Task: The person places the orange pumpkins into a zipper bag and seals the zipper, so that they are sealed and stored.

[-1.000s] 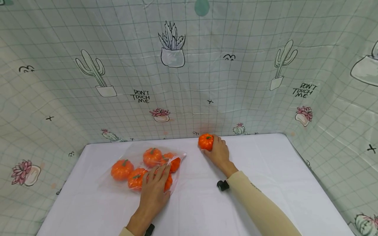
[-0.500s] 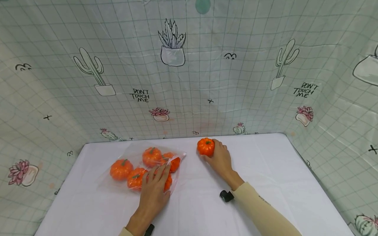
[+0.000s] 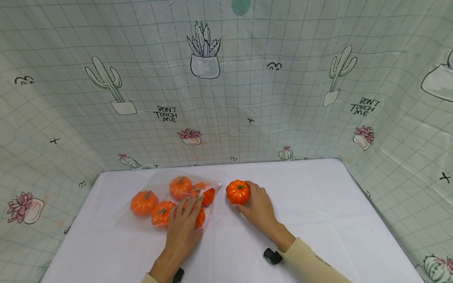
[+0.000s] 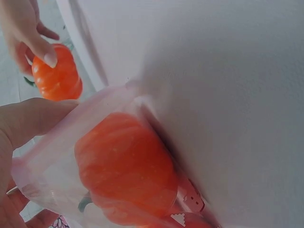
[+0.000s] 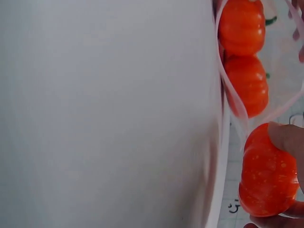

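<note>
My right hand (image 3: pixel 262 208) grips a small orange toy pumpkin (image 3: pixel 238 192) with a green stem, thumb and fingers around its side. This pumpkin is just right of the mouth of a clear plastic bag (image 3: pixel 155 181) that lies on the table. Several similar pumpkins (image 3: pixel 144 204) are inside the bag. My left hand (image 3: pixel 182 234) lies over the bag's right part and holds its pinkish mouth edge (image 5: pixel 232 92) apart, which shows in the right wrist view. In the left wrist view, a bagged pumpkin (image 4: pixel 126 166) sits close to that hand's thumb.
A white cloth covers the table (image 3: pixel 318 220). Behind it and along both sides hangs a grid-patterned curtain (image 3: pixel 230 98) with cactus drawings. A black wrist camera (image 3: pixel 272 256) is strapped under the right forearm.
My right hand has brought the pumpkin from the table's back edge toward me and slightly left, closer to the bag's mouth. The left hand and the bag stay in place.
</note>
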The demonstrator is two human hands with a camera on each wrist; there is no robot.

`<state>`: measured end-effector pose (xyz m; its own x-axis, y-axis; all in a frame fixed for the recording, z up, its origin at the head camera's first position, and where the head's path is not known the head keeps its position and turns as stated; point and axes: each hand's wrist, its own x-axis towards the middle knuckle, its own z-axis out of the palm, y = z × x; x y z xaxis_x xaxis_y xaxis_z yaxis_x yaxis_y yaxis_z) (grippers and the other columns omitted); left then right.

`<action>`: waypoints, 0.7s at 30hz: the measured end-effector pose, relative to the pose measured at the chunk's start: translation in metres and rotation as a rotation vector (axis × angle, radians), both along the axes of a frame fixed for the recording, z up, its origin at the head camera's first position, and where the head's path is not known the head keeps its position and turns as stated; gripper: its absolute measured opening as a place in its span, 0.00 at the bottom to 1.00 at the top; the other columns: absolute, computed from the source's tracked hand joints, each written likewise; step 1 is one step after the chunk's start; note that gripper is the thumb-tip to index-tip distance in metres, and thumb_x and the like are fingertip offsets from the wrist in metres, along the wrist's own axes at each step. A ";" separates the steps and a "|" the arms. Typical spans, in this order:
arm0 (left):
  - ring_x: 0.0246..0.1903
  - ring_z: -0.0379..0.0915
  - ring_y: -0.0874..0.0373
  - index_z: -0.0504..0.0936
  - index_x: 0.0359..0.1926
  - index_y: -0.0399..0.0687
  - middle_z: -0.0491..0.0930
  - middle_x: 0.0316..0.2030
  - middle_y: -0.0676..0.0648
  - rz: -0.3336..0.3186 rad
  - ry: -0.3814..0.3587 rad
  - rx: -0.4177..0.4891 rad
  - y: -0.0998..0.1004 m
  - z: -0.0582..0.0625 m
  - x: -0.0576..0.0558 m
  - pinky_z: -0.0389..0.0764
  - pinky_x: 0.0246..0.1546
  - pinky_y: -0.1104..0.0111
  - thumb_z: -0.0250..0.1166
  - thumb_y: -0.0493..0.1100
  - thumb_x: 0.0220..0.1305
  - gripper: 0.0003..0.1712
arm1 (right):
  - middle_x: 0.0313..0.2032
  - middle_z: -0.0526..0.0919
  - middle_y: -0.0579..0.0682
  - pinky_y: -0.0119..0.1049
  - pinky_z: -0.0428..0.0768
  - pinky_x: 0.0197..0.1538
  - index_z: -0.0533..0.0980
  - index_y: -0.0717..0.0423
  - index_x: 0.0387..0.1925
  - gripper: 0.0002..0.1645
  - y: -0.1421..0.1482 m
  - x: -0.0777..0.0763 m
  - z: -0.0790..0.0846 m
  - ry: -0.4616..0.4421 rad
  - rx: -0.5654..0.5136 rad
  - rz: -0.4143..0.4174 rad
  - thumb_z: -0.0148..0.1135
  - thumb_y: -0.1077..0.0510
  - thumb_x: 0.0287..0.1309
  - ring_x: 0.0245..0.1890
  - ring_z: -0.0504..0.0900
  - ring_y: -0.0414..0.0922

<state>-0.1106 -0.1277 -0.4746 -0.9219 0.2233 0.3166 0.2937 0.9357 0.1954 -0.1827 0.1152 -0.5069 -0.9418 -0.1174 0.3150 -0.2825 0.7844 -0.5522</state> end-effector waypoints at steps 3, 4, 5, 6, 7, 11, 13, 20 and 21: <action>0.69 0.64 0.39 0.73 0.75 0.43 0.73 0.71 0.42 -0.010 0.016 0.012 -0.001 0.000 0.000 0.67 0.69 0.41 0.89 0.41 0.42 0.58 | 0.57 0.83 0.62 0.56 0.82 0.58 0.70 0.66 0.66 0.49 -0.005 0.008 -0.001 -0.007 0.003 0.019 0.86 0.51 0.49 0.54 0.80 0.60; 0.69 0.64 0.39 0.73 0.75 0.43 0.73 0.71 0.42 -0.014 0.023 0.016 -0.001 0.000 0.000 0.67 0.69 0.41 0.89 0.41 0.41 0.58 | 0.57 0.83 0.62 0.56 0.82 0.58 0.71 0.65 0.66 0.49 -0.007 0.011 -0.001 -0.008 0.004 0.026 0.86 0.51 0.48 0.54 0.80 0.59; 0.69 0.65 0.39 0.73 0.75 0.43 0.73 0.71 0.42 -0.018 0.029 0.022 -0.001 0.000 0.000 0.67 0.69 0.40 0.89 0.40 0.41 0.58 | 0.57 0.83 0.62 0.56 0.82 0.58 0.71 0.65 0.66 0.49 -0.008 0.013 -0.001 -0.009 0.006 0.034 0.86 0.50 0.48 0.54 0.80 0.59; 0.69 0.65 0.39 0.73 0.75 0.43 0.73 0.71 0.42 -0.022 0.035 0.025 -0.002 0.000 -0.001 0.67 0.69 0.40 0.89 0.40 0.41 0.58 | 0.56 0.83 0.61 0.55 0.82 0.59 0.71 0.65 0.66 0.49 -0.010 0.015 -0.002 -0.012 0.007 0.043 0.86 0.50 0.48 0.54 0.80 0.59; 0.69 0.65 0.39 0.73 0.74 0.42 0.74 0.71 0.42 -0.026 0.041 0.030 -0.002 -0.001 -0.001 0.67 0.68 0.40 0.90 0.40 0.41 0.58 | 0.56 0.83 0.61 0.55 0.82 0.59 0.71 0.65 0.66 0.49 -0.012 0.018 -0.001 -0.015 0.004 0.054 0.86 0.50 0.48 0.54 0.80 0.58; 0.68 0.65 0.38 0.74 0.74 0.42 0.75 0.70 0.42 -0.034 0.061 0.038 -0.003 -0.002 -0.002 0.67 0.68 0.41 0.90 0.39 0.39 0.58 | 0.56 0.84 0.60 0.54 0.82 0.60 0.71 0.64 0.66 0.50 -0.020 0.024 -0.001 -0.015 0.013 0.093 0.87 0.50 0.46 0.53 0.80 0.57; 0.68 0.66 0.38 0.74 0.74 0.42 0.75 0.69 0.42 -0.038 0.069 0.040 -0.003 -0.002 -0.002 0.67 0.67 0.41 0.90 0.39 0.39 0.58 | 0.56 0.84 0.60 0.54 0.82 0.60 0.71 0.64 0.66 0.50 -0.024 0.026 0.000 -0.018 0.017 0.109 0.87 0.49 0.47 0.54 0.81 0.57; 0.67 0.67 0.39 0.74 0.73 0.41 0.75 0.69 0.41 -0.045 0.081 0.031 -0.003 -0.002 -0.001 0.68 0.66 0.41 0.90 0.38 0.38 0.58 | 0.56 0.83 0.60 0.53 0.83 0.59 0.72 0.64 0.66 0.50 -0.039 0.028 -0.002 0.014 0.033 0.140 0.87 0.48 0.47 0.53 0.81 0.57; 0.67 0.67 0.39 0.74 0.73 0.41 0.75 0.69 0.41 -0.046 0.083 0.028 -0.003 -0.002 -0.001 0.69 0.66 0.41 0.90 0.38 0.37 0.58 | 0.56 0.83 0.60 0.53 0.83 0.59 0.72 0.64 0.65 0.50 -0.041 0.027 -0.003 0.024 0.042 0.140 0.87 0.48 0.46 0.53 0.81 0.56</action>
